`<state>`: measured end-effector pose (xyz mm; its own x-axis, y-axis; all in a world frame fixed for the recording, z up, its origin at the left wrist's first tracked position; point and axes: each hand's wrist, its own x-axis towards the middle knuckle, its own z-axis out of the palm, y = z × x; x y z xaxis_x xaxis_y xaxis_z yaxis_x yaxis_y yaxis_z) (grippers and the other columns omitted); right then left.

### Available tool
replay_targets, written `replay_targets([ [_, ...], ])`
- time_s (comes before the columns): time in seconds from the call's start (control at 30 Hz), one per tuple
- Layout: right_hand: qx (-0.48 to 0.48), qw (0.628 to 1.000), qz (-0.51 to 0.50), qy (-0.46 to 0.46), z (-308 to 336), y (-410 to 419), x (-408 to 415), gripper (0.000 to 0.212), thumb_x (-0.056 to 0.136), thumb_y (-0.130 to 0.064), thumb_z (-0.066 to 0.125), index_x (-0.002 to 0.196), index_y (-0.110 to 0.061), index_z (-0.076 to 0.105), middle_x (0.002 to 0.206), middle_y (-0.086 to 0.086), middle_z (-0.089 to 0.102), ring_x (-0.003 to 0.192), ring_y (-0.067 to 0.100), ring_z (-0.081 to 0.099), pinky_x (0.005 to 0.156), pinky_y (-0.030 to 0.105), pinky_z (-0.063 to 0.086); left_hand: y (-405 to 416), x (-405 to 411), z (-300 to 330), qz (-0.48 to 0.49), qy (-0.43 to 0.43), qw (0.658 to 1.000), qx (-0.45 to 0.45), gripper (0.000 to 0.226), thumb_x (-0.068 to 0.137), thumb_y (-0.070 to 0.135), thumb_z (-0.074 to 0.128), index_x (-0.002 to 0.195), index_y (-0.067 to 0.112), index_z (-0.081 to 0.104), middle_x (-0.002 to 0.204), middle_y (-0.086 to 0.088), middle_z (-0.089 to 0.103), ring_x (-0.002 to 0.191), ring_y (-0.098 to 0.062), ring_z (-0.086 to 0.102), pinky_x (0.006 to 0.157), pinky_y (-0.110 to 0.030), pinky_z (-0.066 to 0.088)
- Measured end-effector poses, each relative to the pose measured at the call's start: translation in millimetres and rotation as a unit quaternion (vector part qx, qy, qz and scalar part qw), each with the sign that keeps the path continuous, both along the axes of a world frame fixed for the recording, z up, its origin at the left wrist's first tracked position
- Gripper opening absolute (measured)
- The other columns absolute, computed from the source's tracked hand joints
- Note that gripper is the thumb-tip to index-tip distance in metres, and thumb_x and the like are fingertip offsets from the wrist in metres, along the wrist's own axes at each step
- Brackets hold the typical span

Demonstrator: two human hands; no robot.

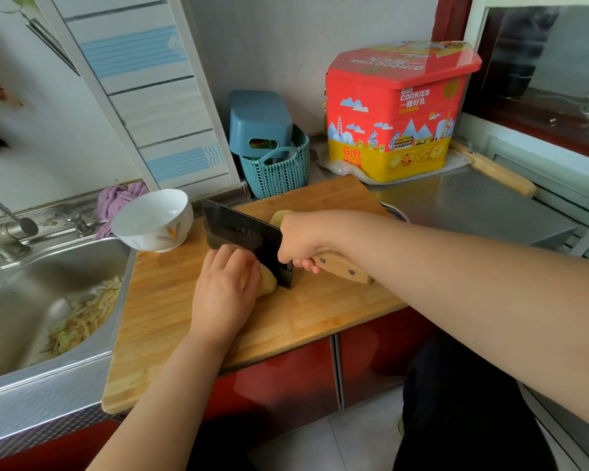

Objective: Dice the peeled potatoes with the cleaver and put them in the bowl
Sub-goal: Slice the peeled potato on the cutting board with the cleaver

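The right hand (301, 237) is wrapped around the wooden handle of the cleaver (249, 237), whose dark blade stands on edge against a potato (267, 282). The left hand (227, 283) lies over that potato with fingers curled, holding it down on the cutting board (170, 300). Only a small part of the potato shows past the fingers: pale yellow, peeled and smooth, rounded at the end where the blade meets it. A second peeled potato (279, 217), the same pale yellow, lies on the board behind the right hand, mostly hidden. The white bowl (152, 220) sits at the board's far left corner, near the sink (21, 300), with nothing visible inside it. The board rests on the counter (473, 205), with a red and yellow cookie tin (395, 113) beyond it.
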<state>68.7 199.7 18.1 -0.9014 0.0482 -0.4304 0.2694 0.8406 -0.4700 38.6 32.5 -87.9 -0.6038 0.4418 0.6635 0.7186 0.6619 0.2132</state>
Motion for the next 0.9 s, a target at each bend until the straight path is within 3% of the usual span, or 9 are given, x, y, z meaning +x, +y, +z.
replay_targets([
  [0.17,0.019,1.0,0.002,0.019,-4,-3,2,0.027,0.095,-0.008,0.049,0.07,-0.001,0.057,0.056,0.01,0.057,0.04,0.017,0.053,0.046,0.022,0.047,-2,-2,-3,-0.001,0.0,1.0,0.006,0.015,0.093,0.022,0.058,0.094,0.009,0.064,0.097,-0.003,0.059,0.086,-0.02,0.05,0.071,-0.025,0.038],
  [0.37,-0.002,1.0,-0.016,0.025,-2,-2,6,0.023,0.096,-0.007,0.047,0.079,0.003,0.058,0.07,0.014,0.058,0.051,0.02,0.053,0.044,0.025,0.049,-2,-1,-2,-0.007,0.002,1.0,0.017,0.014,0.093,0.02,0.056,0.092,0.008,0.062,0.094,-0.005,0.059,0.085,-0.021,0.05,0.072,-0.023,0.036],
  [0.5,0.006,0.999,-0.003,0.05,19,-5,15,0.028,0.098,-0.007,0.043,0.098,0.01,0.065,0.079,0.019,0.065,0.06,0.026,0.059,0.044,0.023,0.047,-1,-1,-1,-0.008,-0.002,1.0,0.013,0.013,0.092,0.019,0.055,0.092,0.008,0.062,0.093,-0.004,0.058,0.084,-0.022,0.049,0.07,-0.028,0.039],
  [0.6,0.042,0.997,0.016,0.058,30,-11,22,0.03,0.096,-0.006,0.043,0.098,0.011,0.067,0.078,0.02,0.068,0.055,0.026,0.06,0.04,0.02,0.044,-1,0,-1,-0.008,-0.006,1.0,0.01,0.016,0.092,0.021,0.053,0.094,0.008,0.062,0.093,-0.004,0.058,0.084,-0.023,0.048,0.07,-0.03,0.04],
  [0.73,0.07,0.996,0.024,0.05,34,-18,24,0.028,0.096,-0.003,0.043,0.101,0.012,0.066,0.089,0.023,0.071,0.062,0.029,0.062,0.043,0.024,0.046,-1,1,0,-0.005,-0.014,1.0,0.009,0.019,0.091,0.023,0.051,0.095,0.009,0.063,0.093,-0.004,0.058,0.084,-0.023,0.047,0.068,-0.03,0.039],
  [0.83,0.071,0.997,0.017,0.041,34,-21,23,0.025,0.097,-0.002,0.043,0.103,0.011,0.063,0.08,0.022,0.067,0.059,0.029,0.06,0.047,0.027,0.048,-2,1,-1,-0.006,-0.014,1.0,0.011,0.02,0.091,0.024,0.051,0.095,0.009,0.062,0.093,-0.005,0.058,0.083,-0.023,0.047,0.068,-0.032,0.04],
  [0.9,0.068,0.997,0.016,0.026,35,-23,23,0.028,0.097,-0.002,0.04,0.107,0.012,0.062,0.084,0.023,0.066,0.065,0.03,0.06,0.048,0.029,0.048,-1,0,-1,-0.004,-0.012,1.0,0.013,0.02,0.091,0.024,0.05,0.094,0.009,0.062,0.092,-0.004,0.058,0.083,-0.024,0.047,0.068,-0.03,0.038],
])
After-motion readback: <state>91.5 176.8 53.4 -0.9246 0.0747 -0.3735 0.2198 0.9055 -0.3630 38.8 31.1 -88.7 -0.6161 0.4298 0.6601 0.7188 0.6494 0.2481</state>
